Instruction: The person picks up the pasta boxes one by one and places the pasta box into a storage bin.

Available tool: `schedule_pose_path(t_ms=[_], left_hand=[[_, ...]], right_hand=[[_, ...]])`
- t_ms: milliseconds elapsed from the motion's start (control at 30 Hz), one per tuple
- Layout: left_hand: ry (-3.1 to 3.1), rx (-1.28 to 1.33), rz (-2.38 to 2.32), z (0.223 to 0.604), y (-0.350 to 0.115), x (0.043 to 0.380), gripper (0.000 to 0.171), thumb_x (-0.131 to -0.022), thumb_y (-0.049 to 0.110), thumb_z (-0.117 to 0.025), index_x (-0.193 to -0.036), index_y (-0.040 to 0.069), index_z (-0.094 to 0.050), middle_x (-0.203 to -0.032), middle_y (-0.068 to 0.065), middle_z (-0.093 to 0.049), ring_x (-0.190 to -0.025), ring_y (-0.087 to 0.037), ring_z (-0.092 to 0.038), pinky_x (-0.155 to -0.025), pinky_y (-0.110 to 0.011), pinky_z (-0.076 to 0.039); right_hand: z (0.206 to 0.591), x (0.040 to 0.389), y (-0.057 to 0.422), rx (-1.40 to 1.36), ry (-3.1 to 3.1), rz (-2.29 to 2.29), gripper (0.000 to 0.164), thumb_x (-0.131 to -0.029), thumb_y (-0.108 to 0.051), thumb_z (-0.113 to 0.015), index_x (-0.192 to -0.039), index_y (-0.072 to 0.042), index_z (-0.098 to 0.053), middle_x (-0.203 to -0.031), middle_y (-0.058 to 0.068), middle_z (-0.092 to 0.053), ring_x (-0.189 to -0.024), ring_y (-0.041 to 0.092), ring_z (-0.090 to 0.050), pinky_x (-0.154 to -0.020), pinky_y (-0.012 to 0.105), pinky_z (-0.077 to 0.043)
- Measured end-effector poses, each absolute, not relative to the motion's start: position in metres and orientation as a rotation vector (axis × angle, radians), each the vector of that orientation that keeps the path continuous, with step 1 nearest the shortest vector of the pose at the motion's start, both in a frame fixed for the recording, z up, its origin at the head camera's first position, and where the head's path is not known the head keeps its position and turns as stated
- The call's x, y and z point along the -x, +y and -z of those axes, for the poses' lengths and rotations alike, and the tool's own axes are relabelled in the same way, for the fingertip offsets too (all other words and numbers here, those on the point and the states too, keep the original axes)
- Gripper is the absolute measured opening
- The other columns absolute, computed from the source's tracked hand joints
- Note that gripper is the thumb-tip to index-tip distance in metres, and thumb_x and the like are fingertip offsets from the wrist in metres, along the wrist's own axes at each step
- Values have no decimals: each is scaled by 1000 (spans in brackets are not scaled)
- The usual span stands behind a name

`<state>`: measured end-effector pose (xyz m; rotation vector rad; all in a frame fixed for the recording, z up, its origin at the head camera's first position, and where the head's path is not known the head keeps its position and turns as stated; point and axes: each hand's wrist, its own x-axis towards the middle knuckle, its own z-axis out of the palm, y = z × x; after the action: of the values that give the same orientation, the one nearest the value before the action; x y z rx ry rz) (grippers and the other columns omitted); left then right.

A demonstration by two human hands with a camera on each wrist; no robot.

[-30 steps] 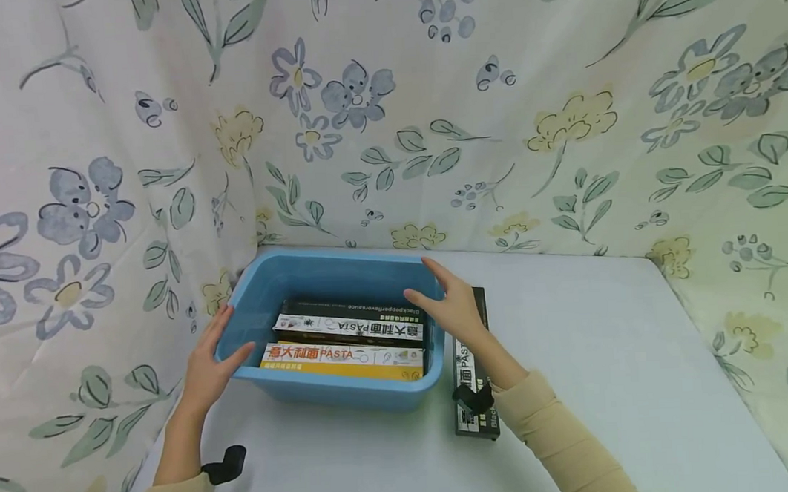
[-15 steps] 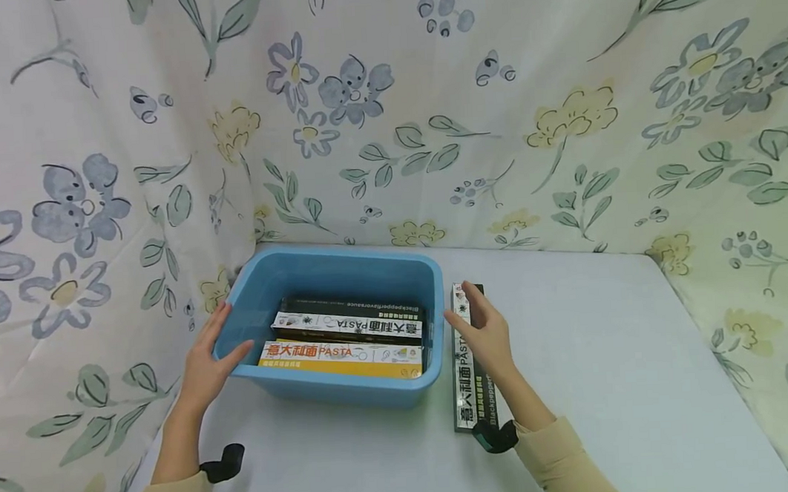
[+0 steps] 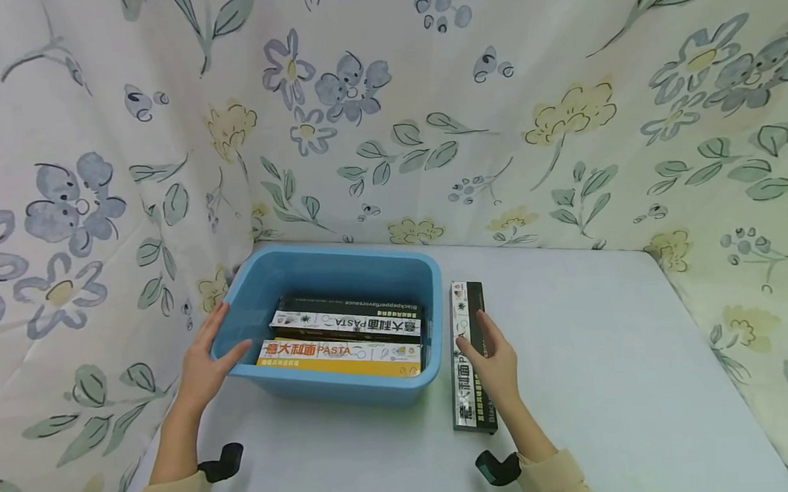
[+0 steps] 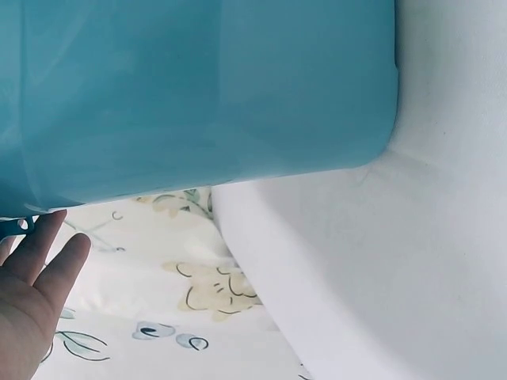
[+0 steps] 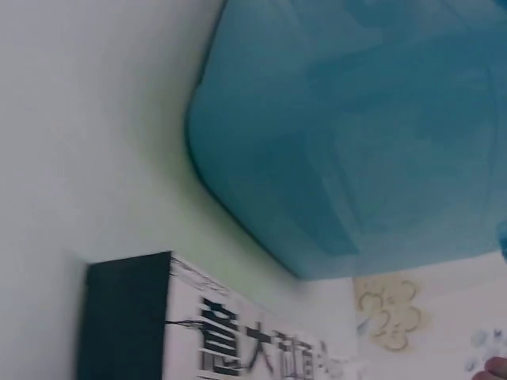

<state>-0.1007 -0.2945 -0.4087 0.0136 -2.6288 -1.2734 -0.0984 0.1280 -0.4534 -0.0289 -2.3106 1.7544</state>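
Note:
A blue plastic bin (image 3: pixel 348 395) stands on the white table. Inside lie several pasta boxes: a yellow and white one (image 3: pixel 340 359) in front, black and white ones (image 3: pixel 351 319) behind. My left hand (image 3: pixel 203 367) is at the bin's left rim, fingers fairly straight and thumb spread; in the left wrist view its fingertips (image 4: pixel 51 226) reach the rim's underside. Right of the bin lies one more black and white pasta box (image 3: pixel 465 398), lengthwise away from me. My right hand (image 3: pixel 497 363) hovers over this box with thumb and fingers apart, holding nothing.
White table surface (image 3: pixel 607 354) stretches to the right of the loose box. A flowered curtain (image 3: pixel 388 127) closes off the back and both sides, close behind the bin. Black wrist cameras (image 3: pixel 498 469) stick out from both wrists.
My right hand has left the bin's right rim and moved right and nearer to me, over the loose pasta box. My left hand has stayed at the left rim.

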Motion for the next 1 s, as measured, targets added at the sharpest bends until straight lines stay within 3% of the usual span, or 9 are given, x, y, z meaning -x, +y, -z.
schedule_pose_path(t_ms=[200, 533, 667, 1000], left_hand=[[-2634, -15, 1277, 410, -294, 102, 78, -87, 20, -67, -153, 6, -28, -158, -21, -19, -142, -50, -14, -102, -77, -16], [-2630, -5, 1251, 410, -295, 102, 77, -87, 19, -67, -153, 6, -28, -158, -21, -19, -142, -49, -14, -102, -77, -17], [-2627, 1, 1247, 411, -295, 102, 77, -87, 19, -67, -153, 6, -29, -158, -21, -19, -142, -49, -15, -102, -77, -17], [-2607, 13, 1254, 412, -296, 102, 76, -86, 17, -67, -152, 5, -30, -158, -21, -20, -142, -48, -15, -102, -77, -16]], right_hand=[[471, 87, 131, 109, -2318, -1772, 63, -90, -9, -67, -143, 8, -39, -149, 24, -38, -140, 35, -33, -111, 38, -29], [506, 75, 133, 269, -2379, -1555, 74, -84, -14, -73, -143, 10, -36, -147, 29, -38, -135, 47, -35, -107, 55, -34], [518, 72, 130, 379, -2460, -1455, 84, -80, -24, -76, -145, 9, -35, -145, 31, -38, -132, 50, -37, -106, 60, -34], [529, 73, 121, 484, -2646, -1306, 111, -70, -36, -84, -148, 12, -21, -147, 34, -33, -130, 49, -40, -101, 57, -41]])
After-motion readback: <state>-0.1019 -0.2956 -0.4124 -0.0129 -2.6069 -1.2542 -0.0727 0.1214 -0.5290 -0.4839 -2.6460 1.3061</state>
